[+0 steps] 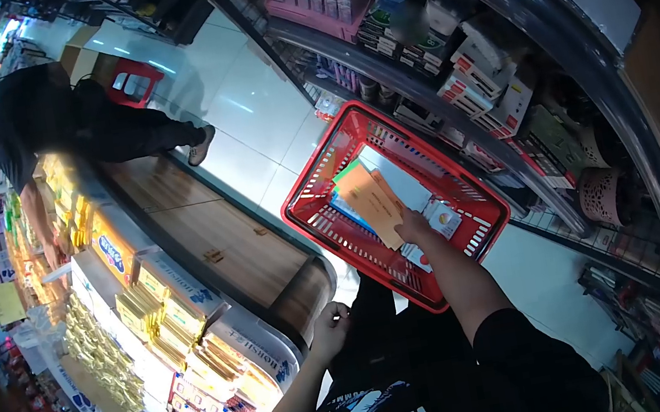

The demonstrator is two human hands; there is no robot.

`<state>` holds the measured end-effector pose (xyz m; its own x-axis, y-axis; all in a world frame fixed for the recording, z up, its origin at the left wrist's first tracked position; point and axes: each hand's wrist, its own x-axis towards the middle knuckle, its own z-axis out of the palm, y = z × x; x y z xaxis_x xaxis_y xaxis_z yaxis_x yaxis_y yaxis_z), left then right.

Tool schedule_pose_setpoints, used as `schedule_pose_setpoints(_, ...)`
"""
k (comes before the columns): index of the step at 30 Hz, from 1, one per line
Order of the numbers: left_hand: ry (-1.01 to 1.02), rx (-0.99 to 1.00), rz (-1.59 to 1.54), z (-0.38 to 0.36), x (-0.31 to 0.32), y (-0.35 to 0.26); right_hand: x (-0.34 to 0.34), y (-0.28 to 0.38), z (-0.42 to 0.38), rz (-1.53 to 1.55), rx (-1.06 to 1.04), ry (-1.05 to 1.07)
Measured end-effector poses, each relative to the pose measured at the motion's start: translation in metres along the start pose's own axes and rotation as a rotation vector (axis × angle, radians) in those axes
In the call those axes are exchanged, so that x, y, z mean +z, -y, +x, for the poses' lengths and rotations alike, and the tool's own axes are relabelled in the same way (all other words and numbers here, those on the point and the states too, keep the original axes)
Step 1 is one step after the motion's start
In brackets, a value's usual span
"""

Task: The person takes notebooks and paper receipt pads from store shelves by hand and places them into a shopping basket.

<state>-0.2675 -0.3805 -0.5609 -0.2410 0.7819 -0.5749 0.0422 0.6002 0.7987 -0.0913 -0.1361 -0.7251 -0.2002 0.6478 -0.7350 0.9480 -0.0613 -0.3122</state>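
My right hand (415, 228) reaches into a red plastic shopping basket (308, 201), its fingers closed on the near end of a brown envelope pack (372, 201) with small print. Green and blue edges show beneath the pack. A white sheet-like item (404, 174) and a white packet with a round picture (441, 217) lie in the basket too. My left hand (331, 327) hangs in front of my body, left of the basket, with its fingers curled and nothing visible in them.
At left, a lit counter (283, 347) carries stacked yellow boxes (160, 306) and gold-wrapped goods. Another person (40, 122) leans over its far end. Shelves (433, 95) of boxed goods run along the right. Tiled floor (248, 124) lies between, with another red basket (134, 83) farther off.
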Motion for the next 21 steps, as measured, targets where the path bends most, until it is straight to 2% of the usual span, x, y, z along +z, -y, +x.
schedule_pose_setpoints(2,0.001,-0.006,-0.01,0.001,0.002,-0.003,-0.002,-0.001,0.0,0.064,-0.053,0.126)
schedule_pose_setpoints(3,0.006,-0.012,-0.022,0.002,0.003,-0.005,0.0,-0.001,0.001,0.062,-0.056,0.125)
schedule_pose_setpoints(7,0.05,0.032,0.026,0.007,0.011,-0.011,-0.001,0.006,-0.018,0.16,-0.146,0.032)
schedule_pose_setpoints(9,0.059,-0.066,-0.049,0.009,0.015,-0.026,-0.007,0.009,-0.034,0.239,-0.21,-0.023)
schedule_pose_setpoints(12,0.074,0.006,0.037,0.015,0.02,-0.05,-0.016,0.006,-0.049,0.296,-0.287,-0.061)
schedule_pose_setpoints(16,0.075,0.062,-0.002,0.031,0.029,-0.04,-0.022,-0.01,-0.049,0.348,-0.282,-0.033)
schedule_pose_setpoints(18,0.082,0.05,0.001,0.033,0.031,-0.04,-0.017,-0.016,-0.039,0.196,-0.237,-0.057)
schedule_pose_setpoints(21,0.09,0.011,0.013,0.026,0.034,-0.034,-0.014,-0.015,-0.022,0.172,-0.221,-0.002)
